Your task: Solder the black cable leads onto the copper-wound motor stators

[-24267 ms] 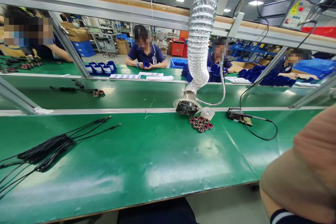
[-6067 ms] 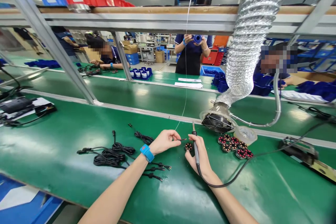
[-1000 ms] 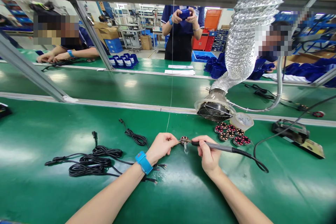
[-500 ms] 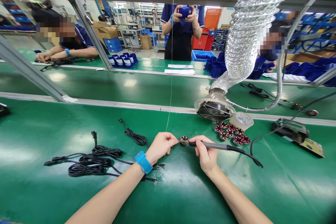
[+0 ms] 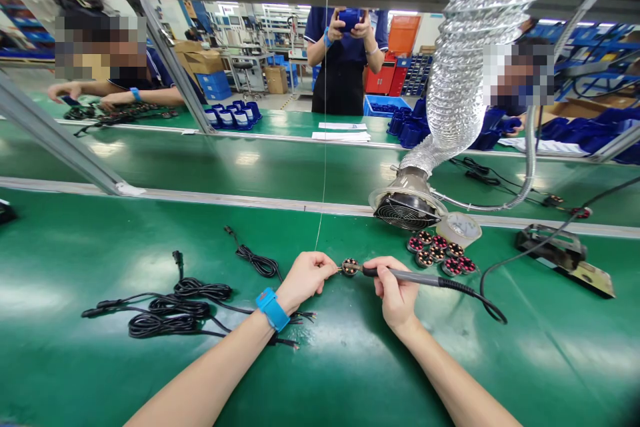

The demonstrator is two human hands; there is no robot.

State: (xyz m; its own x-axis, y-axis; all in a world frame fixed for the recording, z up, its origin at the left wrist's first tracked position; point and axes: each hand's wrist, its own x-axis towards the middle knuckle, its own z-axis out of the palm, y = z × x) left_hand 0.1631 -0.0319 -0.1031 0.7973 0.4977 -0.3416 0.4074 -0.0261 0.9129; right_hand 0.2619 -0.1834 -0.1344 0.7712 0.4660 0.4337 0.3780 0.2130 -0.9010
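Station: green table, seen from the head camera, with both forearms reaching in from the near edge.
Left hand: closed in a fingertip pinch on the solder wire, which drops in one thin line from overhead. The pinch sits just left of the wound core, judged to keep the wire end steady at the joint. Whether it also holds a cable lead cannot be told.
Right hand: wrapped around the soldering iron in a pen-like grip and held low and nearly level, judged to bring the tip in from the side.
Wound core: one piece lying on the table between the two hands, with the iron tip at its right edge.
Wristband: one blue band on the left wrist.
Spare cores: about eight, clustered close together right of the hands. The exact count is unsure.
Extraction hood: one grilled mouth on a ribbed silver duct. It sits just behind the work, judged well placed to draw fumes.
Round tub: one, pale, beside the hood.
Iron stand: one, well apart on the right, with nothing in it.
Black cables: one loose bundle on the left, within the left arm's reach, and one smaller coil nearer the hands.
Other people: three across the far belt, two seated and one standing with a blue item raised in both hands.
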